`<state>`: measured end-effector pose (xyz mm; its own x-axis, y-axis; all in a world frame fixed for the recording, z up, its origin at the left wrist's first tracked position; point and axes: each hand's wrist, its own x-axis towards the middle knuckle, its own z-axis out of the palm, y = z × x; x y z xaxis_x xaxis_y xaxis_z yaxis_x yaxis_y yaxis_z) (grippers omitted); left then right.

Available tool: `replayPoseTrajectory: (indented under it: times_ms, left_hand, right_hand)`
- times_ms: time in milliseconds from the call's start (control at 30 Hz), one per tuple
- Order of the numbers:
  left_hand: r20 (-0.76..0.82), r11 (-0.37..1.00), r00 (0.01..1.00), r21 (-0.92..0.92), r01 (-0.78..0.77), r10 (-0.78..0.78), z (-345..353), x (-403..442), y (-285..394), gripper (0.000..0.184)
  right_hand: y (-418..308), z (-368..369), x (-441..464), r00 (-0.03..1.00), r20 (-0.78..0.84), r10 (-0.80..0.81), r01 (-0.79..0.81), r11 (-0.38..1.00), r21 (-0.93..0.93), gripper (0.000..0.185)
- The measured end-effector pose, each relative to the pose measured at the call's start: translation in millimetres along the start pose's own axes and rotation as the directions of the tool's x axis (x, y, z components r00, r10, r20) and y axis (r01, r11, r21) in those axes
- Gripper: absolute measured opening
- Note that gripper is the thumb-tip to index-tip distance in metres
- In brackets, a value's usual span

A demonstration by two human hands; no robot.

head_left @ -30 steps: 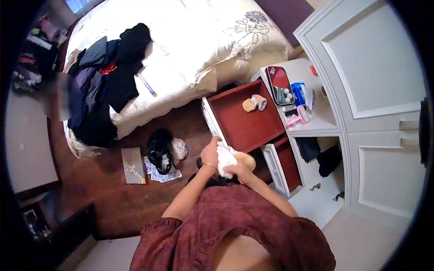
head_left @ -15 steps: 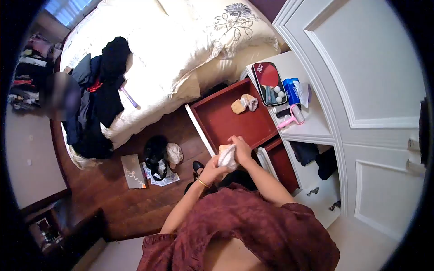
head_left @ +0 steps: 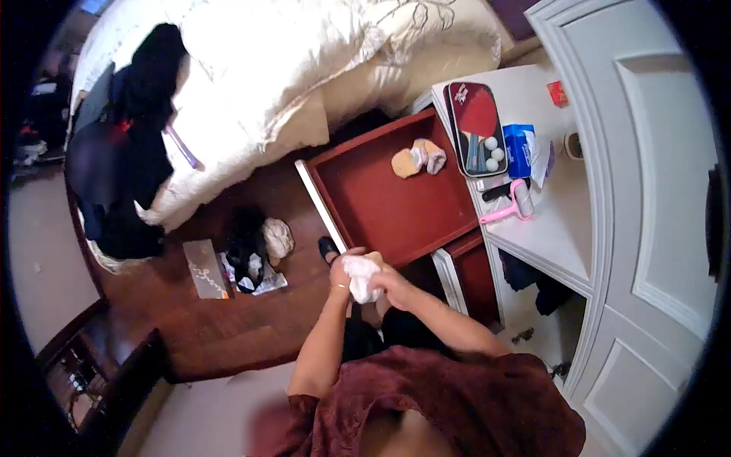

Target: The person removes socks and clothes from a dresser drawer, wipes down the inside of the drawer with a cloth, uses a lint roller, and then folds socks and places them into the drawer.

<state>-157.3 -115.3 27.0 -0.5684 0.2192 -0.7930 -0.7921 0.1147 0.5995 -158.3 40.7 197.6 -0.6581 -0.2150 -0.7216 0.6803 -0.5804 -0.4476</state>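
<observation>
A small white and tan fabric item, perhaps a sock (head_left: 361, 277), is held in front of my body between both hands. My left hand (head_left: 342, 268) grips its left side, partly hidden by the fabric. The fingers of my right hand (head_left: 390, 286) close on its right side. Just beyond my hands is an open drawer with a red inside (head_left: 381, 206). Rolled tan and grey fabric pieces, which look like socks (head_left: 419, 158), lie near the drawer's far right corner.
A paddle case with white balls (head_left: 476, 129), a blue packet (head_left: 521, 151) and a pink lint roller (head_left: 510, 206) are on the white cabinet. A lower drawer (head_left: 474, 278) stands open. Dark clothes (head_left: 145, 99) lie on the bed (head_left: 244, 84); a black bag (head_left: 247, 247) is on the floor.
The view has shifted. The fabric item has changed shape between my hands, showing more spread white cloth than half a second ago. The pieces in the drawer have stayed put.
</observation>
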Motion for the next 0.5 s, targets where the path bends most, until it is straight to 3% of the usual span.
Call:
replayPoseTrajectory:
  times_ms: [33,67,100,167,300,367,400,433,467,500]
  left_hand:
    - [0.249,0.883,0.947,-0.372,0.285,-0.201,11,0,11,0.029]
    - [0.378,0.959,0.925,-0.276,0.067,0.044,17,-9,20,0.024]
    - [0.41,0.983,0.894,-0.107,-0.15,0.181,34,-41,81,0.032]
    - [0.341,0.982,0.937,-0.188,-0.007,0.071,40,-66,113,0.041]
    - [0.53,0.952,0.847,-0.282,0.123,0.047,21,-83,125,0.061]
    - [0.644,0.947,0.757,-0.3,0.116,0.111,21,-114,150,0.071]
    - [0.693,0.915,0.721,-0.291,0.278,0.002,16,-119,152,0.086]
    - [0.751,0.904,0.658,-0.314,0.289,0.05,10,-116,147,0.09]
    - [0.771,0.776,0.631,-0.447,0.446,0.081,12,-115,148,0.092]
    - [0.785,0.605,0.606,-0.544,0.581,0.124,19,-113,150,0.095]
  right_hand:
    - [-3,-9,5,0.999,0.017,0.047,-0.049,0.989,0.142,0.052]
    - [-6,-20,7,0.998,0.035,0.051,-0.059,0.956,0.286,0.046]
    - [-16,-27,10,0.996,0.052,0.078,-0.092,0.917,0.389,0.042]
    - [-44,-26,2,1.0,0.022,0.014,-0.022,0.88,0.475,0.039]
    - [-28,-50,15,0.988,-0.073,0.134,-0.099,0.929,0.358,0.034]
    - [-22,-48,17,0.945,0.025,0.325,-0.288,0.796,0.532,0.03]
    - [-19,-32,20,0.943,0.226,0.243,-0.331,0.751,0.572,0.028]
    - [-23,-4,24,0.9,0.413,0.139,-0.382,0.707,0.595,0.027]
    - [-25,20,21,0.821,0.571,0.018,-0.442,0.655,0.613,0.027]
    - [-22,38,15,0.786,0.618,-0.032,-0.467,0.625,0.626,0.028]
